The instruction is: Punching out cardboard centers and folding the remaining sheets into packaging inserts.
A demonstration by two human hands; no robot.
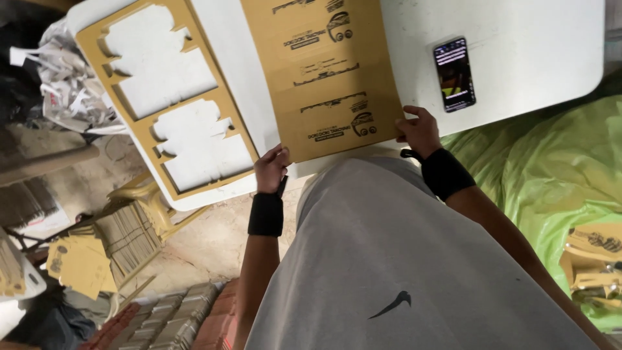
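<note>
A flat brown cardboard sheet (327,71) with dark printing lies on the white table (531,58). My left hand (270,168) pinches its near left corner, with a small dark object tucked against the palm. My right hand (420,131) grips its near right corner, thumb on top. Both wrists wear black wristbands. Left of the sheet lies a brown cardboard frame (139,120) with two shaped cut-outs punched out, overhanging the table's edge.
A phone (454,73) with a lit screen rests on the table to the right. A green plastic sheet (544,168) covers the ground at right, with brown cardboard pieces (593,249) on it. Stacks of folded cardboard (123,236) sit on a chair at left; crumpled white scrap (68,84) behind.
</note>
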